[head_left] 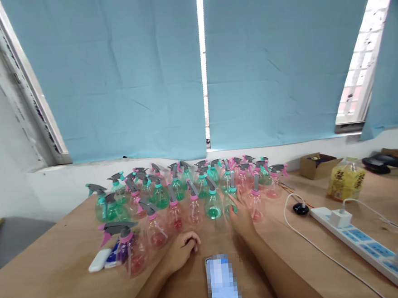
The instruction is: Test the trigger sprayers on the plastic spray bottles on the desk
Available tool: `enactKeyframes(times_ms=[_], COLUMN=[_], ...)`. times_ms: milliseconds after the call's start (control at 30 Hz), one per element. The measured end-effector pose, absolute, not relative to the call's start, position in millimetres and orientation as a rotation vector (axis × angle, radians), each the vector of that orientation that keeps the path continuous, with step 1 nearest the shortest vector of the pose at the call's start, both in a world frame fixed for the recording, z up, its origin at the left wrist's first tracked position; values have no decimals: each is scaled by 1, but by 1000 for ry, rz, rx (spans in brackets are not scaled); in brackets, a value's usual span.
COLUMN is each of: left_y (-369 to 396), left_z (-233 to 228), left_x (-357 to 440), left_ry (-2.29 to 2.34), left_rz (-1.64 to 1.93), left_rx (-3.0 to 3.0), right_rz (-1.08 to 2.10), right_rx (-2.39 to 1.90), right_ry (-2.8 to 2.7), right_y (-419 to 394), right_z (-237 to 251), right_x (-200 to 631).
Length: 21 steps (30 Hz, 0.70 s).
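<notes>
My right hand [241, 216] reaches into the front row and grips a green spray bottle [232, 190] with a grey and teal trigger head; the hand covers part of its body. My left hand [181, 251] rests on the table with its fingers curled in and nothing visible in them. Around them stand several round, clear green and pink spray bottles, among them another green spray bottle [213, 204] and a pink spray bottle [256, 204] beside my right hand. Nearer, on the left, stands a larger-looking pink spray bottle [133, 253].
A phone [224, 283] lies between my forearms. White and blue packets [114, 257] are at the left. On the right are a power strip [366, 248] with cables, a black round device [300, 209], a yellow jug [346, 179] and a cardboard box [314, 167].
</notes>
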<state>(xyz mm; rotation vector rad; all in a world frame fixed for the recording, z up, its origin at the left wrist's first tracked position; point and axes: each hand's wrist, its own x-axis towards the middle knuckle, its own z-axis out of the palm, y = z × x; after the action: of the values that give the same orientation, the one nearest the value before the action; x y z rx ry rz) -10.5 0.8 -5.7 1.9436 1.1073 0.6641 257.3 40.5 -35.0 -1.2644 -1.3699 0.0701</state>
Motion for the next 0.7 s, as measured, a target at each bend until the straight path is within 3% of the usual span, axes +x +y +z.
enactKeyframes(times_ms=[233, 467, 700], left_y=[3, 3, 2], left_z=[-8, -8, -7], left_x=[-11, -11, -11], left_ry=[1096, 1088, 1103], left_rz=[658, 659, 651], left_rx=[1958, 1961, 1980], right_rz=[9, -182, -533], right_rx=[-1284, -1034, -1138], right_ry=[-1380, -1314, -1175], right_y=[35, 10, 15], right_z=[-27, 4, 9], right_x=[259, 259, 296])
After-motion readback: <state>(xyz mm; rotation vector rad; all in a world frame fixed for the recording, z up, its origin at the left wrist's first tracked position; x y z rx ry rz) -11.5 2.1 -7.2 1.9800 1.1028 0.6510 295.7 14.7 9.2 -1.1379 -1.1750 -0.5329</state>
